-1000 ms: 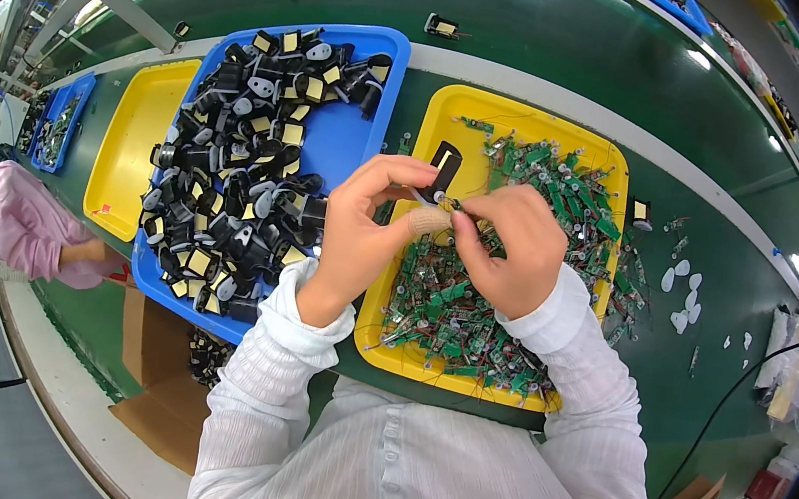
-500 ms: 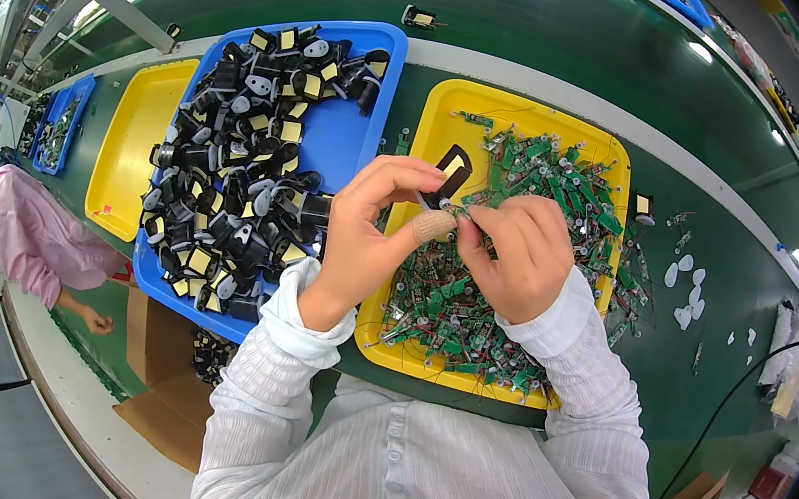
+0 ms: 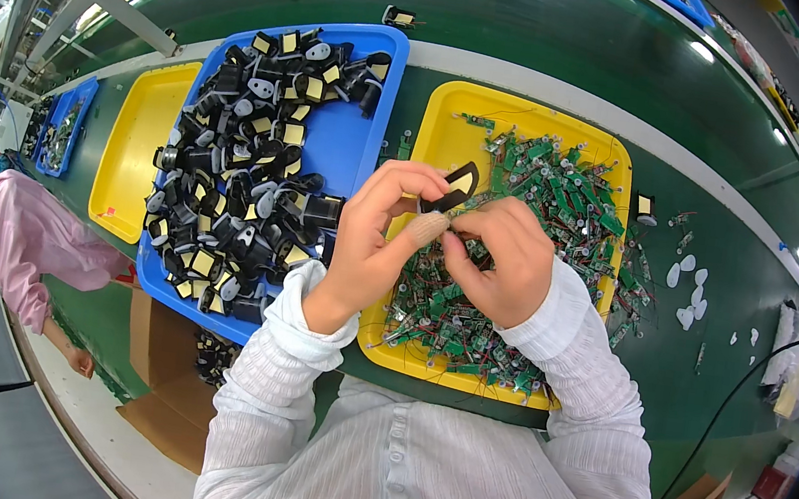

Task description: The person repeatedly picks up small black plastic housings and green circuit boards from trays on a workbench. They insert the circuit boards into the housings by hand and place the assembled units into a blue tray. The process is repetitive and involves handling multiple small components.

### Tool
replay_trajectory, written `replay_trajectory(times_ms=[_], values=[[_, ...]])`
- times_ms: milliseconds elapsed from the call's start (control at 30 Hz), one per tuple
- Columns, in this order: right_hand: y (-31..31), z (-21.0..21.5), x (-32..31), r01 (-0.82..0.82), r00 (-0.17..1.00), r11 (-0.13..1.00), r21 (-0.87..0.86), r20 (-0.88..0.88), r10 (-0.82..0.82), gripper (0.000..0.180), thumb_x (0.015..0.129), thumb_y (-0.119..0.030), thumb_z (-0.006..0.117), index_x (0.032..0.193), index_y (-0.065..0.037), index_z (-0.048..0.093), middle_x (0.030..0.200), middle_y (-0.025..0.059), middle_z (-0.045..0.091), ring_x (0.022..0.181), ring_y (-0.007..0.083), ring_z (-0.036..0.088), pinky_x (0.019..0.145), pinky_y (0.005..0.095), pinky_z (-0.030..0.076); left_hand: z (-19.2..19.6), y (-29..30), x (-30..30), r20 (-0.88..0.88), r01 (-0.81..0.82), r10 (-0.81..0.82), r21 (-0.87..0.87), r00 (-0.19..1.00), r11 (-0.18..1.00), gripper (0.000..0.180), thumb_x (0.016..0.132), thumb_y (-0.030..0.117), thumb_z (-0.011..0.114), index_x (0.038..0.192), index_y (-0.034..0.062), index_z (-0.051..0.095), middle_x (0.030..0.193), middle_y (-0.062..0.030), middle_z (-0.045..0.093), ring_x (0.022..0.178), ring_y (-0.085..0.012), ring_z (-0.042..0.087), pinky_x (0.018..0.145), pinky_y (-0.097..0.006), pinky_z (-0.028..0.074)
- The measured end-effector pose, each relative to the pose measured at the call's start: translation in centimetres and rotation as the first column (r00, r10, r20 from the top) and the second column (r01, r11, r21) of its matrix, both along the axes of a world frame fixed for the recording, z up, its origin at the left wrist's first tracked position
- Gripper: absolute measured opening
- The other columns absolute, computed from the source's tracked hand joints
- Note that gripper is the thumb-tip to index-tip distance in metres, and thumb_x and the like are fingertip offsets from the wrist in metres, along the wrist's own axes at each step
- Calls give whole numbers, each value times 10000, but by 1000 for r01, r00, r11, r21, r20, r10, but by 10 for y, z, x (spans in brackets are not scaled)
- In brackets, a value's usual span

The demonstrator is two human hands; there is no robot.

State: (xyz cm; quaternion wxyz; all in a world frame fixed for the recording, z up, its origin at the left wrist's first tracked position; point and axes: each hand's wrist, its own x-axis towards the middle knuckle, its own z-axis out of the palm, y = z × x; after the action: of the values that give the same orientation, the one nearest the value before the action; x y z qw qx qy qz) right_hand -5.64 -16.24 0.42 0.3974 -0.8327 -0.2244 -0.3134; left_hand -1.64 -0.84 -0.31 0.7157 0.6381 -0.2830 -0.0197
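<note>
We are holding a small black plastic housing (image 3: 455, 188) up between both hands, above the near-left part of the yellow tray (image 3: 457, 121), seemingly so that the work sits close under our eyes and any dropped part falls back into the tray. Our left hand (image 3: 377, 231) is pinching the housing from the side, thumb and forefinger closed on it; the thumb tip is wearing a beige finger cot, likely for grip or protection. Our right hand (image 3: 499, 258) is curled shut beside it, fingertips meeting the left thumb; what it is gripping is hidden, so we cannot tell.

The yellow tray is holding a tangle of small green circuit boards (image 3: 549, 183) with thin wire leads, flat and sharp-edged. To our left, the blue tray (image 3: 344, 136) is heaped with glossy black moulded housings (image 3: 247, 179), some showing pale yellow faces. Both trays are lying on a green conveyor belt (image 3: 738, 284), within easy reach. A few white oval pieces (image 3: 689, 288) are lying loose on the belt to the right.
</note>
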Motion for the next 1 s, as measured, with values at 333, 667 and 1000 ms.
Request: replay_trajectory(times_ms=[333, 667, 1000], values=[[0, -1, -8, -120, 932, 967, 225, -311, 188, 153, 745, -14, 614, 875, -8, 534, 740, 95, 578, 625, 204, 565, 546, 292, 443, 5, 7, -1, -204, 179, -186, -51, 961, 982, 193, 820, 74, 566, 984, -12, 510, 996, -73, 507, 939, -129, 499, 796, -272, 429], [-3, -5, -9, -43, 775, 880, 473, -540, 328, 124, 826, -47, 574, 916, 19, 519, 764, 60, 578, 627, 89, 552, 552, 214, 452, -1, 2, 0, -309, 174, -159, 21, 938, 984, 224, 894, 150, 471, 1069, 10, 468, 983, -24, 506, 887, -83, 475, 810, -240, 386], [-2, -5, -9, -56, 807, 888, 456, -503, 309, 188, 787, -62, 621, 943, 23, 559, 776, 119, 620, 625, 163, 618, 571, 252, 488, -6, -6, -8, -141, 57, -62, -40, 988, 998, 164, 892, 117, 458, 1022, 19, 458, 954, -32, 486, 895, -100, 456, 822, -243, 358]])
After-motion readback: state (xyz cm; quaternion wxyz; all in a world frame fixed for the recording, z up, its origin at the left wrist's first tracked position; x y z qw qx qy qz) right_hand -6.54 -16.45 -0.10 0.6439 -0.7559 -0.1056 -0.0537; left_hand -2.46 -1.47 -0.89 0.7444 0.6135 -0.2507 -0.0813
